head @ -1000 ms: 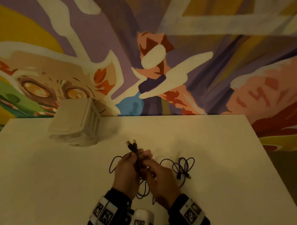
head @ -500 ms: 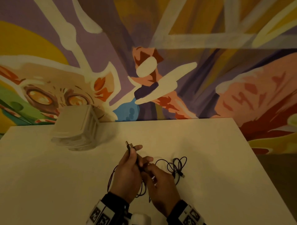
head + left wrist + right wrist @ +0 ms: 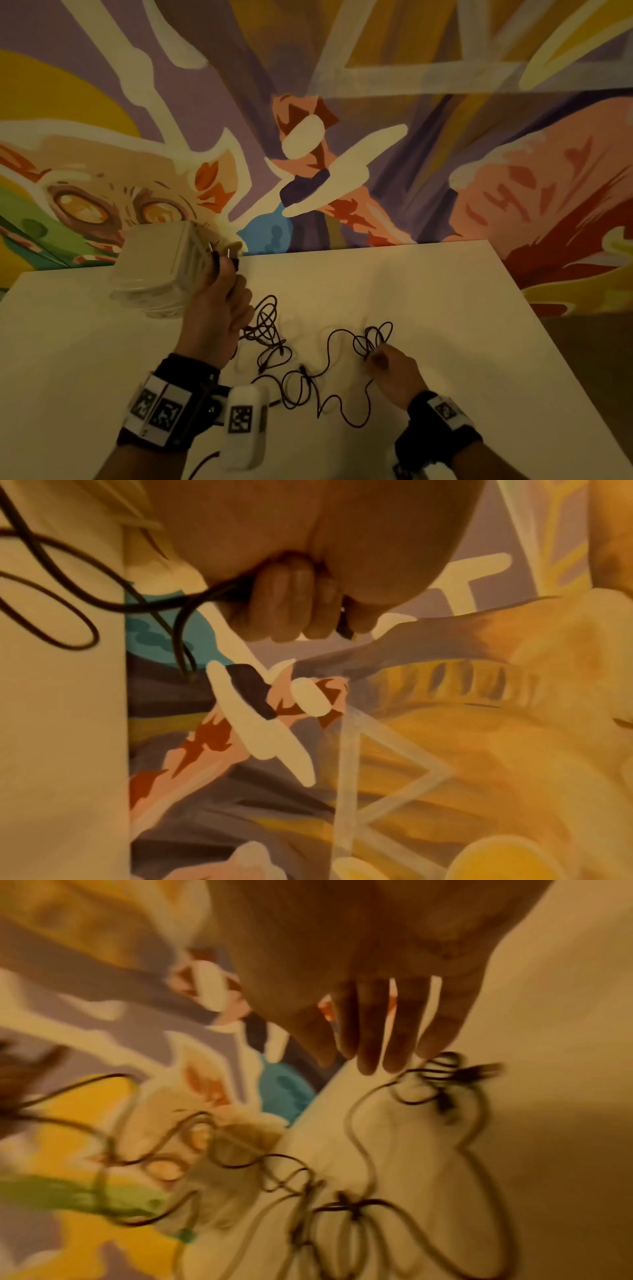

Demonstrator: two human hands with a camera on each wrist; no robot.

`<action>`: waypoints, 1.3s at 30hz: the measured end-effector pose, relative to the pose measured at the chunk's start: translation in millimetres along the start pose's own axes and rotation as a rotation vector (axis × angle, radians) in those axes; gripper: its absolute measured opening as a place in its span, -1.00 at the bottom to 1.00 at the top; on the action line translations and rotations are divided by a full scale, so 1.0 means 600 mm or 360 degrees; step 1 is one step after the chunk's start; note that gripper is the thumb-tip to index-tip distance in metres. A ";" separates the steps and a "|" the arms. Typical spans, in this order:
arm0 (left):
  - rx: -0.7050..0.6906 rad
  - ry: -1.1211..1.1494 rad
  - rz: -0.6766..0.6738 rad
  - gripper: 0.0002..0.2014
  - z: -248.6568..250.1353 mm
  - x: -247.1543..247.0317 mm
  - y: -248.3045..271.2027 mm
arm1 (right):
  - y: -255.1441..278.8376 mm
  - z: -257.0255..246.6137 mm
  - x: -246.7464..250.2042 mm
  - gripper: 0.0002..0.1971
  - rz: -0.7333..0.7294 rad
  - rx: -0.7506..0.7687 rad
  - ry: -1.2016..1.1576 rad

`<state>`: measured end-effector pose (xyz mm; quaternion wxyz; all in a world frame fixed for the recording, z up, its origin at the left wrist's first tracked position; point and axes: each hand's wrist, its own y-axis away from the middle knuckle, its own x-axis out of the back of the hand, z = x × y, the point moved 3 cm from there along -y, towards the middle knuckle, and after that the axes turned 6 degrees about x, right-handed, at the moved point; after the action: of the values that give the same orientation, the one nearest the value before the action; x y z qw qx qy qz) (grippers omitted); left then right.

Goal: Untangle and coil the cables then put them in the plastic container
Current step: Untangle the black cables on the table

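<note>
The worktop (image 3: 428,291) carries the container (image 3: 154,270) at its far left, and black cables (image 3: 308,377) sprawl knotted between the hands. The left hand (image 3: 215,308) is raised beside the container, fist closed round cable ends. The right hand (image 3: 394,373) rests with straight, slightly spread fingers at a small bundle (image 3: 373,339). Pulling the hands apart now could tighten the knots or drag the bundle off. Only the left wrist view shows curled fingers (image 3: 291,607) clamping strands; only the right wrist view shows the right hand's fingers (image 3: 400,1031) holding nothing.
</note>
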<state>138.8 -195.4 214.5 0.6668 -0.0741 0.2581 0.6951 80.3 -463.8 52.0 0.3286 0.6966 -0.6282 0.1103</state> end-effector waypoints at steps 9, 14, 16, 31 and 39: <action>0.0285 -0.0257 -0.0047 -0.62 -0.105 0.008 0.013 | -0.045 0.058 -0.032 -0.86 -0.0199 0.0038 0.0713; 0.0449 -0.0248 -0.0073 -0.47 -0.127 0.010 0.027 | -0.067 0.084 -0.027 -0.88 0.0096 -0.0260 0.0505; 0.0496 -0.0218 -0.0033 -0.48 -0.134 0.015 0.029 | -0.075 0.101 -0.035 -0.71 0.0068 -0.0288 0.0511; 0.0236 -0.0604 0.0157 -0.78 -0.135 0.009 0.039 | -0.099 0.165 -0.045 -0.66 -0.0116 -0.0230 0.0698; 0.0321 -0.0450 0.0168 -0.83 -0.135 0.001 0.043 | -0.101 0.167 -0.043 -0.83 -0.0003 -0.0257 0.0506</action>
<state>94.1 -231.2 151.7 0.6630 0.1052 0.2337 0.7034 106.9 -503.2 -58.0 0.4787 0.6423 -0.5745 0.1680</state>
